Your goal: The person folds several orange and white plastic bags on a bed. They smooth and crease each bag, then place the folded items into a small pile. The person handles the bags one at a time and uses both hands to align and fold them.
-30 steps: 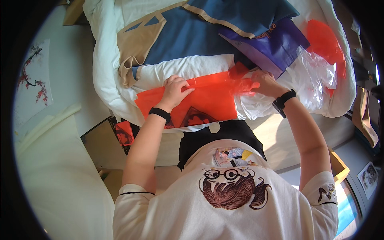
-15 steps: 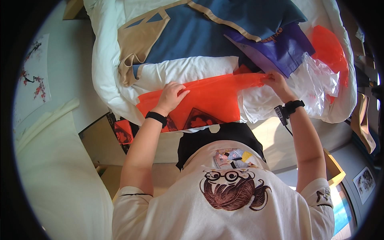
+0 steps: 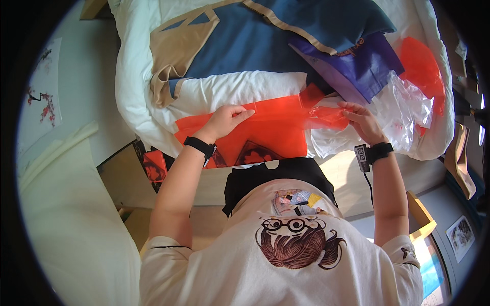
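Observation:
A red plastic bag (image 3: 270,122) lies flattened along the near edge of the bed, with a dark printed pattern on its lower part. My left hand (image 3: 224,121) rests over its upper left part, thumb and fingertips close together on the plastic at the top edge. Toward the right end, my right hand (image 3: 363,122) pinches a bunched, narrow strip of the same bag between thumb and fingers, slightly lifted. Just beyond the right hand are a purple bag (image 3: 352,69) and a crumpled clear plastic bag (image 3: 406,107).
Across the white quilt (image 3: 133,92) is spread a blue cloth item with tan trim (image 3: 250,46). Another red plastic piece (image 3: 423,66) lies at the bed's far right. Left of the bed sits a red-and-black box (image 3: 154,166). A wooden frame edge (image 3: 422,217) stands at the right.
My left hand has moved slightly right along the bag's top edge. My right hand has shifted a little right and down, and the strip it holds now hangs lower and looks more spread.

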`<state>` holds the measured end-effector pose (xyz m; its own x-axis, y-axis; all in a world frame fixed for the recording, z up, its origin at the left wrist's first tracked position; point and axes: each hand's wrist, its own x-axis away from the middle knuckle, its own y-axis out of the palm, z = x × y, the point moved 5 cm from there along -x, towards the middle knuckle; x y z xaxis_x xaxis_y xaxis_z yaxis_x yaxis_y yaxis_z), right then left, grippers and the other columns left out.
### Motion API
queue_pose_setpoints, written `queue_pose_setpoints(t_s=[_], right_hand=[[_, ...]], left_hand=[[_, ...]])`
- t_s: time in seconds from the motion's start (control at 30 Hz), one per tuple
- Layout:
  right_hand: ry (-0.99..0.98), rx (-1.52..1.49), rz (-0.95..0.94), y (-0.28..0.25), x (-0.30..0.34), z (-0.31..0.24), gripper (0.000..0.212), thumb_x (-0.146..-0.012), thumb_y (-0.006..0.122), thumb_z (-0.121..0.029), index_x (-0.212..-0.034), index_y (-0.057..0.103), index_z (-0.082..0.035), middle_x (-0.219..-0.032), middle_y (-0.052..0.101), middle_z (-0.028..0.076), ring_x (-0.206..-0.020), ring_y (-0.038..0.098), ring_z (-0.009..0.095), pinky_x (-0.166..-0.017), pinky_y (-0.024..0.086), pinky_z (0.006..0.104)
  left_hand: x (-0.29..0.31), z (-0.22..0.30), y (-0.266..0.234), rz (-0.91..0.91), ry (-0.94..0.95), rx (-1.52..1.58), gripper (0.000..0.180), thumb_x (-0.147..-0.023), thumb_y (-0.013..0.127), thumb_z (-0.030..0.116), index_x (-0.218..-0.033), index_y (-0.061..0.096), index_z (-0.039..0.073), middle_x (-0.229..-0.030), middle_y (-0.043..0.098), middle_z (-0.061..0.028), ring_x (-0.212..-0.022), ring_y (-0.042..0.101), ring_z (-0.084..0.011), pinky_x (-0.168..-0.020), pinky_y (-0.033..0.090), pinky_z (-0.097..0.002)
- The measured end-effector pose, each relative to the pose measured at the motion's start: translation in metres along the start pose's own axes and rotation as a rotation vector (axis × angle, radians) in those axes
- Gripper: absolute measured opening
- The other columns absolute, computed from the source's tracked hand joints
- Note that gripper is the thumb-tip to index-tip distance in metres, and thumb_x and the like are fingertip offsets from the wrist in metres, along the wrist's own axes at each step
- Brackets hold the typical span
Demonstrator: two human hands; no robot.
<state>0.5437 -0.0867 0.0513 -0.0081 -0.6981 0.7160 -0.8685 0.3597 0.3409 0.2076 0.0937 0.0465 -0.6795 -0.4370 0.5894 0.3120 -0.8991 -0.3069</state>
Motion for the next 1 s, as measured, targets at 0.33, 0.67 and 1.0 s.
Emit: queue_pose_setpoints(t_s=[0.33,0.67,1.0], right_hand=[[-0.108,0.254,-0.035,0.044,0.044,-0.017,0.030,-0.088,0.060,0.003,-0.118,0.063,0.001,-0.112,0.066,0.006,-0.102,0.060,0.013,-0.094,0.045,0.0252],[-0.153,0.254,0.021,0.043,0.062,-0.027,0.031,-0.092,0.060,-0.004,-0.122,0.058,0.001,-0.108,0.065,0.005,-0.100,0.060,0.012,-0.091,0.045,0.0248],[-0.446,0.349,0.257,0.020,0.076,-0.026,0.030,-0.093,0.062,-0.007,-0.122,0.058,0.002,-0.106,0.064,0.004,-0.098,0.058,0.010,-0.087,0.046,0.0240]], left_hand=[[-0.041,0.064,0.047,-0.257,0.049,0.119,0.035,-0.093,0.064,0.031,-0.105,0.069,-0.001,-0.096,0.071,-0.0096,-0.090,0.063,-0.0147,-0.082,0.047,-0.0267],[-0.021,0.122,0.052,-0.136,0.508,-0.097,0.018,-0.083,0.073,0.018,-0.089,0.070,0.002,-0.085,0.068,-0.0099,-0.079,0.063,-0.0228,-0.074,0.049,-0.0305],[-0.006,0.112,0.042,0.100,0.532,-0.092,0.018,-0.082,0.073,0.014,-0.077,0.059,0.003,-0.075,0.063,-0.0079,-0.069,0.059,-0.0236,-0.064,0.047,-0.0321]])
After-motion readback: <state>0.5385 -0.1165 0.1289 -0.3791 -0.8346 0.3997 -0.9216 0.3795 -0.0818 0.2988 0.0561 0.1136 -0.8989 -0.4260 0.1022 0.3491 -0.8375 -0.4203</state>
